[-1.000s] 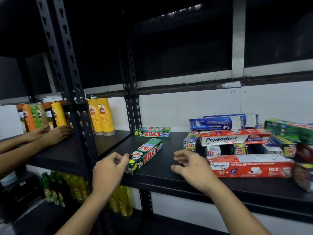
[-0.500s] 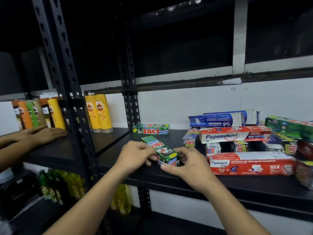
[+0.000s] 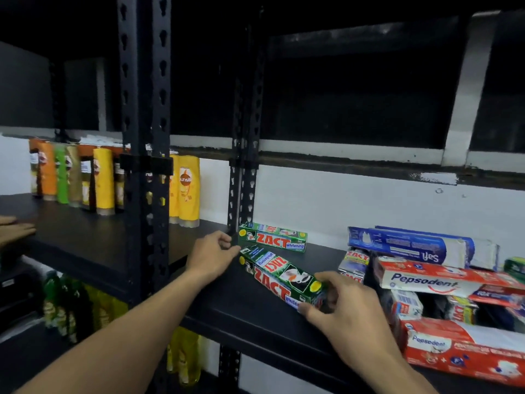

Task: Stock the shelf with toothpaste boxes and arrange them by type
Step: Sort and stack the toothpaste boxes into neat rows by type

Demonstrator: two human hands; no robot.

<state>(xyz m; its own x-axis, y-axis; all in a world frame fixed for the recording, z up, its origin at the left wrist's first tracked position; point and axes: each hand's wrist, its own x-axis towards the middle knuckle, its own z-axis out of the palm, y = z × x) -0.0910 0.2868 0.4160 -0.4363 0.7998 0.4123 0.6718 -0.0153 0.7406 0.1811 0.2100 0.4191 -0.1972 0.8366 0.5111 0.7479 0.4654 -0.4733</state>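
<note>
Right hand up close at the front edge of the black shelf board, fingers and thumb wrapped round the near end of a long green ZACT cardboard toothpaste box. That box lies flat and diagonal on the shelf, near end towards the front edge, far end angled back and to the left. And there's the left hand at that far end, fingers curled, thumb tip nipping the box's corner. Two hands, one box!

To the right, touching the right hand's side of things, a jumbled pile: a big red-and-white Pepsodent carton near the front edge, another red-and-white Pepsodent box stacked above it, small ZACT boxes tucked behind, a blue box on top at the back.

Further in, a second green ZACT box lies along the back edge, just beside the rear black perforated upright. Across on the neighbouring shelf, yellow shampoo bottles stand upright in a row, and another person's hand rests flat at the far left.
</note>
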